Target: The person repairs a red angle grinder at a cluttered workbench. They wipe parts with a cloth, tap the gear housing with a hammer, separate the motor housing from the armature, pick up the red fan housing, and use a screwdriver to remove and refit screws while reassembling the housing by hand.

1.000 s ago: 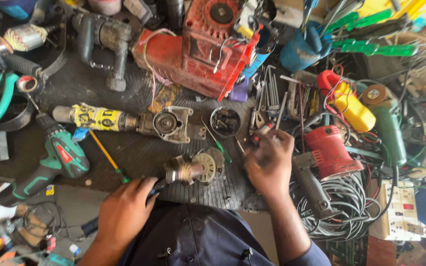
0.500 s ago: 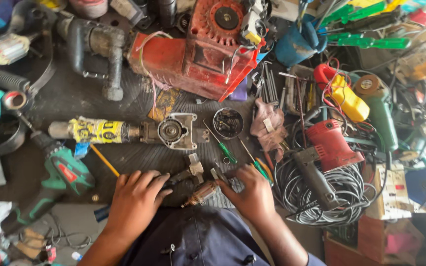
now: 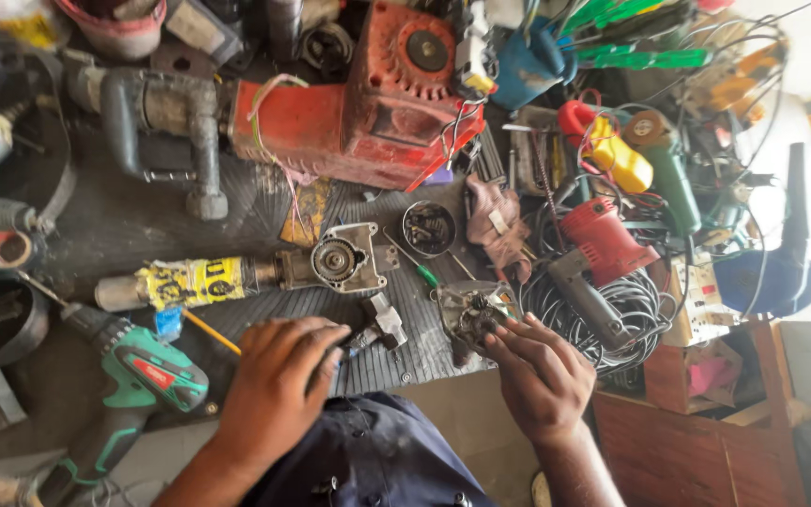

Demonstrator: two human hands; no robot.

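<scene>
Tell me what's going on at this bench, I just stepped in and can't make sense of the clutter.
A person works at a bench crowded with power tools. Their left hand grips a small metal part at the near edge, and their right hand holds a greasy round metal housing by the fingertips. Beyond lie a stripped grinder with a yellow body, a green cordless drill and a large red tool.

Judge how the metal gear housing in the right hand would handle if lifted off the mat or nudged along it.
The gear housing, pinched by the right hand, looks like cast metal, so probably stiff and heavy for its size. Its lumpy, irregular shape suggests it would rock rather than roll. It looks grimy, so it may be slippery. The ribbed rubber mat should resist sliding.
</scene>
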